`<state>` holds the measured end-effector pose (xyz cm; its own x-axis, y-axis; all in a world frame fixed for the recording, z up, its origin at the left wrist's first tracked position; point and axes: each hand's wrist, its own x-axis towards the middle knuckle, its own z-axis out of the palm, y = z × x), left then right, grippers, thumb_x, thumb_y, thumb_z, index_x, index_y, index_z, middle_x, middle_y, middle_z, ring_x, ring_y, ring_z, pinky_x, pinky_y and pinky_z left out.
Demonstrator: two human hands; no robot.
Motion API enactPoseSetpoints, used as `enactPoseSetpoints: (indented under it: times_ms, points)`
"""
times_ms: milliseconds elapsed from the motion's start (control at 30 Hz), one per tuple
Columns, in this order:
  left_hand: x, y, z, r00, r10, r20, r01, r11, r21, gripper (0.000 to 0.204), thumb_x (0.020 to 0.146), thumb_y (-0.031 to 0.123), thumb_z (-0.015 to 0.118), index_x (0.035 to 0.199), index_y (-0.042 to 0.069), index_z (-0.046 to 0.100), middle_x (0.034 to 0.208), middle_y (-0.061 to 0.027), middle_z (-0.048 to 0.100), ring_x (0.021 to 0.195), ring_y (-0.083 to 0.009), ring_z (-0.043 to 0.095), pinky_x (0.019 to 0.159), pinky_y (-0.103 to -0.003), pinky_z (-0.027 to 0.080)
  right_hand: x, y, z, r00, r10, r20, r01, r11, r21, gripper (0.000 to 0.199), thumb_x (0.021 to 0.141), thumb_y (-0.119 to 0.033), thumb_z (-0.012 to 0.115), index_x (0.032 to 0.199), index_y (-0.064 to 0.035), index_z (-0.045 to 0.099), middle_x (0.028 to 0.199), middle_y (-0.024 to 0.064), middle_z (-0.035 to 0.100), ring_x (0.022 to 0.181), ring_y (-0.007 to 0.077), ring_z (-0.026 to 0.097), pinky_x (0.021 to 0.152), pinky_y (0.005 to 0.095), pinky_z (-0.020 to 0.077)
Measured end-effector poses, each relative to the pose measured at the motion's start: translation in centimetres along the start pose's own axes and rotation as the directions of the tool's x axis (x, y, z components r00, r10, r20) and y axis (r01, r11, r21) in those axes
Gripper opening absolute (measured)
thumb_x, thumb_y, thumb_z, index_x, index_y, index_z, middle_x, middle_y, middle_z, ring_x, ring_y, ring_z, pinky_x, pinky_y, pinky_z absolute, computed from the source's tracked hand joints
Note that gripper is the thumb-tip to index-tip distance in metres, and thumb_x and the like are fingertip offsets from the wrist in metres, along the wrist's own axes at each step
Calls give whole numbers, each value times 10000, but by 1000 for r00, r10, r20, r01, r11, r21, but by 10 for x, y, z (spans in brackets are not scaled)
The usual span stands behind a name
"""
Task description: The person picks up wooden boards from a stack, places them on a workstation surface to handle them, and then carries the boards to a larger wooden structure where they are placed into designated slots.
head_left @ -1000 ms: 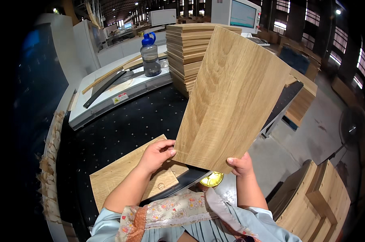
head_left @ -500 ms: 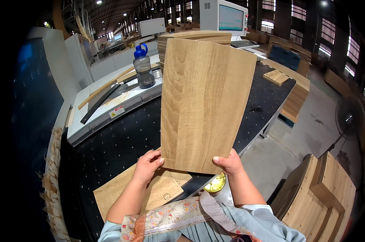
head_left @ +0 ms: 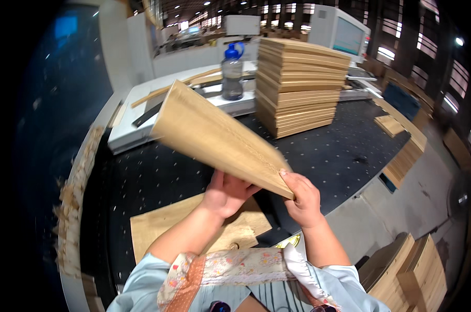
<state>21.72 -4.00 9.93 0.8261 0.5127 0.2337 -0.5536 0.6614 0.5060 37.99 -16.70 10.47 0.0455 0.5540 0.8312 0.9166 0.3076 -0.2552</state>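
Observation:
A flat wood-grain board, blurred by motion, is held tilted above the black table, its far end up and to the left. At its near right corner my right hand grips it, thumb on the upper face and fingers beneath. My left hand is under the board's lower edge, palm turned up; its fingers are partly hidden by the board and seem to hold it from below. Beneath my forearms lie other wooden pieces on the table.
A tall stack of similar boards stands on the black studded table. Behind are a water bottle with a blue lid on a white machine bed and a monitor. More wooden panels stand at the lower right.
The board has swung from upright to tilted leftward, uncovering the stack behind it. My left hand has shifted from its lower left corner to underneath; my right hand keeps its corner. The view has turned left.

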Motion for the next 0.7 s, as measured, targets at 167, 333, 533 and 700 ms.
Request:
enactPoseSetpoints:
  times_ms: [167, 333, 533, 700]
  points:
    - [-8, 5, -21, 995, 23, -93, -53, 941, -335, 525, 895, 433, 394, 1230, 32, 440, 1226, -161, 499, 1131, -326, 474, 967, -476, 380, 8, -29, 18, 953, -138, 269, 216, 933, -287, 464, 677, -41, 570, 1133, -127, 578, 1143, 88, 567, 1040, 293, 523, 852, 416, 434]
    - [-6, -3, -65, 993, -37, -110, -14, 902, -432, 476, 919, 376, 371, 1253, 40, 426, 1239, -161, 491, 1099, -333, 504, 971, -497, 378, 10, -37, 28, 925, -58, 375, 172, 944, -280, 517, 667, -28, 580, 1165, -165, 564, 1204, 89, 514, 1116, 299, 469, 929, 497, 356]
    - [-5, -10, -74, 988, -80, -134, 6, 879, -477, 484, 938, 385, 336, 1291, 57, 372, 1280, -151, 444, 1156, -309, 453, 996, -466, 360, 10, -35, 33, 915, -12, 404, 159, 929, -333, 562, 648, -24, 601, 1180, -197, 553, 1238, 84, 483, 1154, 309, 433, 976, 537, 279]
    - [-9, -13, -72, 992, -68, -109, 9, 882, -470, 489, 938, 392, 328, 1296, 62, 365, 1290, -149, 432, 1166, -305, 442, 998, -464, 357, 4, -30, 39, 925, -21, 379, 178, 906, -384, 575, 662, -6, 590, 1201, -199, 539, 1270, 87, 468, 1190, 307, 407, 998, 534, 250]
